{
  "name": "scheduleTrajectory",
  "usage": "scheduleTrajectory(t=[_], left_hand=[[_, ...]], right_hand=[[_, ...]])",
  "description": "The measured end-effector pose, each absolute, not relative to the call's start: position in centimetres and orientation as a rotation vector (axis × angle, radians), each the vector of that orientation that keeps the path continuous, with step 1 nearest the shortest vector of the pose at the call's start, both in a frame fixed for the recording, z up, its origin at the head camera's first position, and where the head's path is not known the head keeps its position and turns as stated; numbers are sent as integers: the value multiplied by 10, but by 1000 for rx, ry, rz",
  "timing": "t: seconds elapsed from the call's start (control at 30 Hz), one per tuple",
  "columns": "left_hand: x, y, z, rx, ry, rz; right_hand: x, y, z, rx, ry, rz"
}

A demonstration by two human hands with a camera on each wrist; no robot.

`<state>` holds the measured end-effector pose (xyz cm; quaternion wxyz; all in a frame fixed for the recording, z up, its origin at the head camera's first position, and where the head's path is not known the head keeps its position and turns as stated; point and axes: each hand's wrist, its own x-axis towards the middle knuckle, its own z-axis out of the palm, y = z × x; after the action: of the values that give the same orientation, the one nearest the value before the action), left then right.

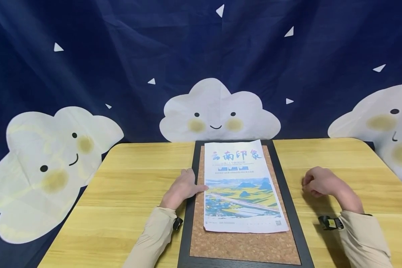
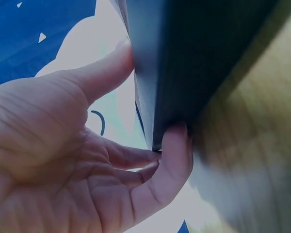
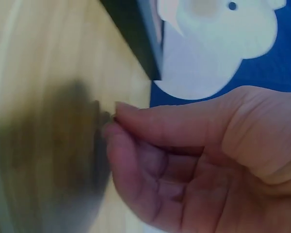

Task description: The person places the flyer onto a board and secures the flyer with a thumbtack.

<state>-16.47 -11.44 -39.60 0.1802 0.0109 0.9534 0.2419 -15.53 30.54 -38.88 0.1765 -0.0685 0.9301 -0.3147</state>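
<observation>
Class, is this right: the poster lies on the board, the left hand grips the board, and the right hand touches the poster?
Not quite: the right hand is clear of the poster, over the table beside the board, as the head view shows. The rest stands.

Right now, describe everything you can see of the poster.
A white, paper-like sheet, the poster has colourful Chinese lettering at the top, three small blue pictures below, a landscape of yellow fields and blue hills, and a square code at the bottom right. It lies printed side up on the cork board, slightly askew, its top overlapping the black frame. The thumb of the left hand touches its left edge.
</observation>
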Motion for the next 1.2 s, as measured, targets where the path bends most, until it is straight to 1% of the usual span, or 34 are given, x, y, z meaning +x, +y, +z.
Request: scheduleTrajectory(t=[0.27,0.43,0.63,0.87,1.2], left_hand=[[-165,-114,-397,49,2699,650],[-166,-113,-397,62,2707,655],[-167,-112,-397,60,2718,661],[-167,-113,-396,56,2712,688],[-167,-112,-396,65,2711,720]], right_hand=[[-157,301,-376,-153,2632,-1097],[-164,289,-370,-202,2700,-1140],[-179,273,-355,-302,2802,-1131],[-200,251,-341,-380,2774,-1168],[-227,223,-345,-405,2718,-1202]])
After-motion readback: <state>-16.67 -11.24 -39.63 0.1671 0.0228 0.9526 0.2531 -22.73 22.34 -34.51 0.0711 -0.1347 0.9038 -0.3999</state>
